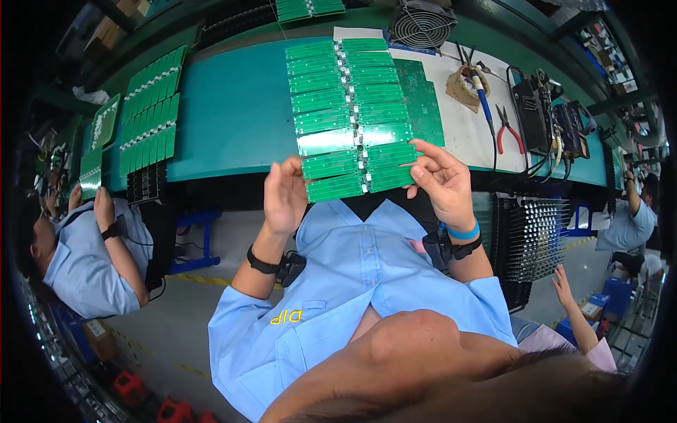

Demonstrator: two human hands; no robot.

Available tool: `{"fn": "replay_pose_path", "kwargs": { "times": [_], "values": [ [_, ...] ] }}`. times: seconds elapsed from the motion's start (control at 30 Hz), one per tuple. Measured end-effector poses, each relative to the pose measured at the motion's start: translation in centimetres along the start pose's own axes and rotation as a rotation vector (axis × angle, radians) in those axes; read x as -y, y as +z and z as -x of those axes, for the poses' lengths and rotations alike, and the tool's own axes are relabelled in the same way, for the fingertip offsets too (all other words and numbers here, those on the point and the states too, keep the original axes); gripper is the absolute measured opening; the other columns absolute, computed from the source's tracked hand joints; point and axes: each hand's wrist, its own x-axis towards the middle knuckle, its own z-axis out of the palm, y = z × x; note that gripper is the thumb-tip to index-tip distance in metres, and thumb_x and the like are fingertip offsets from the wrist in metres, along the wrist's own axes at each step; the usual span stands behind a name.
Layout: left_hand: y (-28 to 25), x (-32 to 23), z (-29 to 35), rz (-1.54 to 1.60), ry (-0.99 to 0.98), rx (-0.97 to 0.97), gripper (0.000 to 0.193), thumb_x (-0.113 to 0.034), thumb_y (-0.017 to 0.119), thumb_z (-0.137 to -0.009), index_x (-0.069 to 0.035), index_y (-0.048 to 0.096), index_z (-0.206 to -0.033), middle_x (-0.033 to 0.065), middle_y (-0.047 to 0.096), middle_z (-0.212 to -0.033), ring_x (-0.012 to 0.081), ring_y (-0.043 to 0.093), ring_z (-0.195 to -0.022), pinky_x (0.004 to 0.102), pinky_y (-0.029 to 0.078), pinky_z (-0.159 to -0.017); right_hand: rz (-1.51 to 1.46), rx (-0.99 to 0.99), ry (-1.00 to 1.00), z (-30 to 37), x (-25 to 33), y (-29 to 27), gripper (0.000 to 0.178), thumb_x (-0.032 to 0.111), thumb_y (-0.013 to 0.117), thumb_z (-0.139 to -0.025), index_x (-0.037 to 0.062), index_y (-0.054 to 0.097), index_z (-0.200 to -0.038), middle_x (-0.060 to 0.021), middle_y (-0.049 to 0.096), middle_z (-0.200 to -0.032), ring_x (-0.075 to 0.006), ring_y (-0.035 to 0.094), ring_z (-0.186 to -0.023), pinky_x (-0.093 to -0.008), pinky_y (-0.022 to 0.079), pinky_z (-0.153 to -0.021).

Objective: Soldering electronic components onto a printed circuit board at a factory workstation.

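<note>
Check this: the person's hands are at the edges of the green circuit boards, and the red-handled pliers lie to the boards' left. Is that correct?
Not quite: the head view shows the pliers to the right of the green circuit boards, not the left. The left hand and right hand are at their edges.

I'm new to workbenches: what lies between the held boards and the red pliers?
The head view shows a darker green board, then white surface, then the soldering iron's cord.

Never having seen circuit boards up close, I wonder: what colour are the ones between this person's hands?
The circuit boards are green, best seen in the head view.
</note>
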Motion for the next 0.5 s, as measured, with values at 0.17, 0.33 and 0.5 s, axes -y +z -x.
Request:
{"fn": "replay_pose_path", "kwargs": {
  "times": [0.17, 0.33, 0.5],
  "values": [
    [0.3, 0.8, -5.5, 0.717, -0.191, 0.46, 0.072, -0.057, 0.024, -0.11, -0.003, 0.048, -0.15, 0.0186, 0.06, -0.146, 0.0389, 0.06, -0.132, 0.0551, 0.053, -0.108, -0.019, 0.004, 0.032, 0.9, -0.1, 0.0, 0.046, 0.0, 0.064, -0.102, -0.0069, 0.052, -0.146, -0.0126, 0.073, -0.104, -0.0165, 0.071, -0.085, -0.0272, 0.06, -0.066],
    [-0.5, 3.1, -5.3, 1.012, -0.344, 0.325, 0.079, -0.061, 0.027, -0.108, -0.003, 0.035, -0.161, 0.0246, 0.047, -0.158, 0.0436, 0.054, -0.138, 0.0601, 0.047, -0.113, -0.024, 0.052, 0.048, 1.5, -0.9, 0.3, 0.046, 0.001, 0.064, -0.102, -0.0077, 0.052, -0.146, -0.0159, 0.074, -0.107, -0.0174, 0.071, -0.086, -0.028, 0.06, -0.065],
    [2.1, 1.7, -5.6, 0.648, -0.428, 0.214, 0.099, -0.073, 0.035, -0.1, -0.001, 0.018, -0.165, 0.0298, 0.029, -0.166, 0.0493, 0.038, -0.148, 0.0654, 0.039, -0.117, -0.051, 0.045, 0.075, 1.6, -1.7, 0.5, 0.046, 0.0, 0.063, -0.102, -0.0079, 0.052, -0.146, -0.016, 0.073, -0.107, -0.0174, 0.071, -0.086, -0.0281, 0.06, -0.065]
  ]
}}
